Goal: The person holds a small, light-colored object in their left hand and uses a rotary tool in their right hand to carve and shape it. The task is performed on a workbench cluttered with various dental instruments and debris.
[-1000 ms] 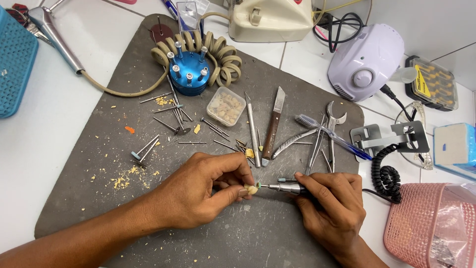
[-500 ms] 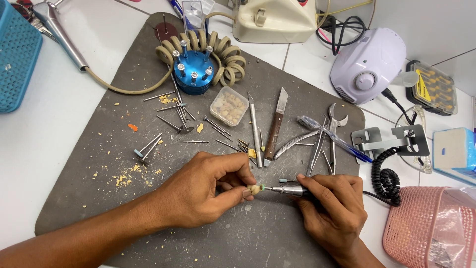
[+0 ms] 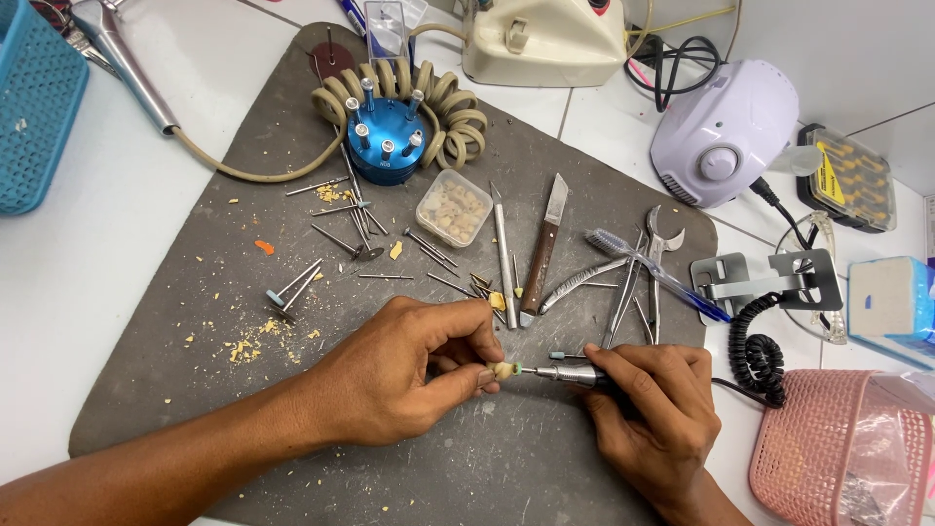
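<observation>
A small cream tooth piece [image 3: 504, 370] is pinched in the left hand [image 3: 404, 375] just above the grey mat [image 3: 195, 390], and the rotary handpiece [image 3: 570, 375] is gripped pen-style by the right hand [image 3: 657, 414], its tip touching the piece. Looks like trimming is underway, so light pressure is probably needed next. Further up the mat, loose burs [image 3: 341, 239] and a blue bur stand [image 3: 383, 141] are seen.

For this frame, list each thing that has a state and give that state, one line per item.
Left hand: pinching a small cream-coloured piece at its fingertips.
Right hand: gripping a rotary handpiece, tip at the piece.
Small clear box: open, pale pieces inside.
Blue bur stand: upright, several burs standing in it.
Wood-handled knife: lying flat on the grey mat.
Toothbrush: resting across the pliers.
</observation>
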